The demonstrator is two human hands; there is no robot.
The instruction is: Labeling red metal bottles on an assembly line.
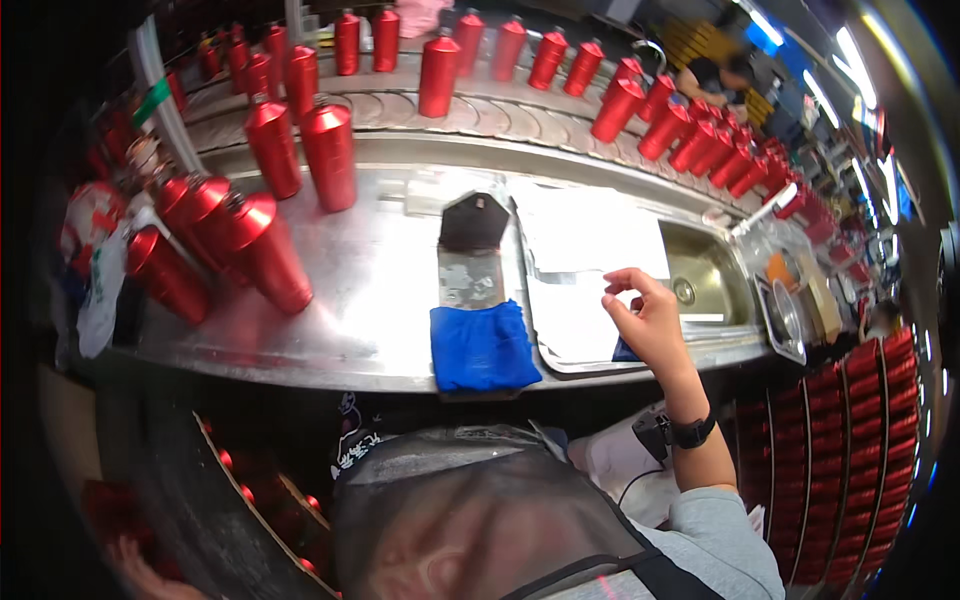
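My right hand (650, 325) hovers over the near right corner of a shallow metal tray (560, 365) lined with white sheets (590, 245). Its thumb and forefinger are pinched together just above the paper; I cannot make out anything small between them. A black watch (692, 433) sits on that wrist. A folded blue cloth (483, 347) lies left of the tray at the bench's front edge, with a worn black-topped metal plate (471, 250) behind it. At the dim lower left, a pinkish blurred shape (140, 572) may be my left hand.
Several red metal bottles (330, 155) stand on the steel bench (370, 290) at left and along a curved conveyor (500, 110) behind. A small sink (700, 280) lies right of the tray. Stacked red bottles (860, 440) fill racks at right, and more sit in a crate (270, 500) below.
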